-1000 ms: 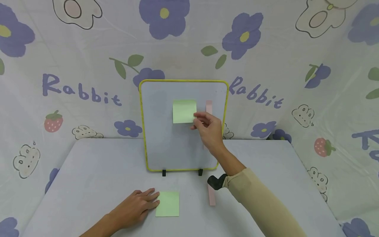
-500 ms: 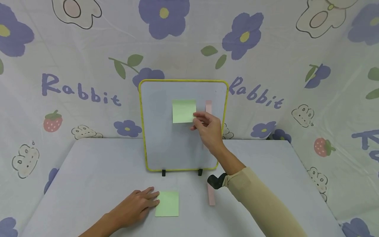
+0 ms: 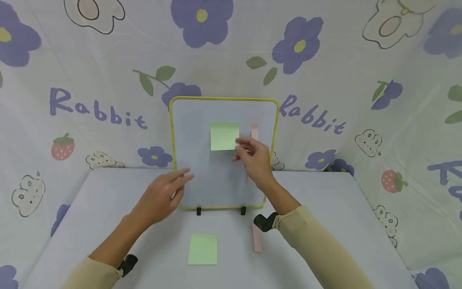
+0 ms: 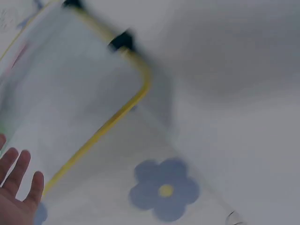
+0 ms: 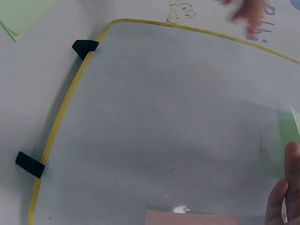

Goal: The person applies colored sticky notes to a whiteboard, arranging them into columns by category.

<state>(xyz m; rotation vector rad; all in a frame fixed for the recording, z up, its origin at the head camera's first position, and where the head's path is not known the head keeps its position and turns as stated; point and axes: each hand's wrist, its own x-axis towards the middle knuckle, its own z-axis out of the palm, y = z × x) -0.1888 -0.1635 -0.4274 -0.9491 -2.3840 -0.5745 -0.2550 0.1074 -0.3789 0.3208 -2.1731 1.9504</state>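
Note:
A green sticky note (image 3: 224, 135) is at the upper middle of a yellow-framed whiteboard (image 3: 216, 184). My right hand (image 3: 255, 160) pinches its right edge near the lower corner; in the right wrist view the fingertips (image 5: 291, 159) overlap the note's edge. My left hand (image 3: 160, 196) is raised before the board's lower left side, fingers extended and holding nothing. The left wrist view shows its spread fingers (image 4: 18, 173) beside the frame. Below the board, a green sticky note pad (image 3: 203, 249) lies on the table.
A pink strip (image 3: 254, 131) is on the board's right part, partly behind my right hand. On the table lies a pink strip pad (image 3: 257, 240), near the right sleeve. Two black feet (image 3: 199, 211) support the board. A patterned cloth (image 3: 216, 72) hangs behind.
My left hand has lifted off the green pad on the table and moved up to the board's lower left side. The right hand has stayed at the note's edge.

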